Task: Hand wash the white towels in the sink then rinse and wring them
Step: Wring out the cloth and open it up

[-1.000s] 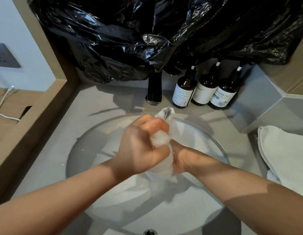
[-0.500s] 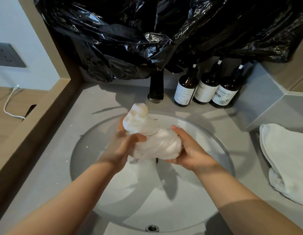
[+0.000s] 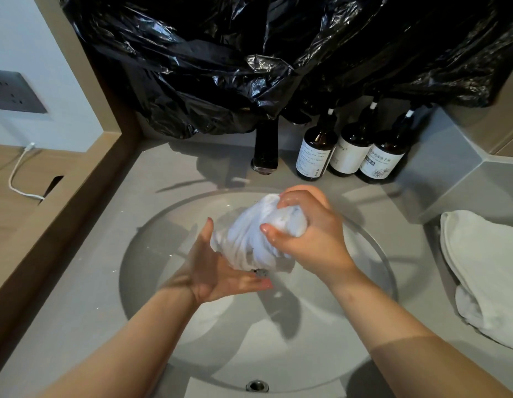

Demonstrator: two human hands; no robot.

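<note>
- Right hand (image 3: 312, 239) is clenched round the upper end of the white towel (image 3: 243, 239), fingers and thumb curled tight. Below the fist the cloth is twisted into rope-like ridges.
- Left hand (image 3: 218, 271) lies flat, palm up, fingers straight, under and against the towel's lower end. It reads as a support, not a grasp.
- The towel is held in the air over the back half of the sink (image 3: 388, 271), probably so squeezed water falls in the bowl and not on the worktop (image 3: 86, 297).
- No stream shows from the tap (image 3: 265, 150). Whether water stands in the bowl, cannot tell.
- Folded towels (image 3: 484, 268) sit on the worktop right of the sink, well apart from the hands and out of the splash. Washed or waiting, cannot tell.
- Three brown pump bottles (image 3: 352, 150) stand beside the tap, within reach. Black plastic sheeting (image 3: 220, 67) hangs over the wall behind.
- Judgement: this is the wringing step. The next move calls for the left hand to close on the lower end and turn against the right. A one-ended grip would let the twist slacken.
</note>
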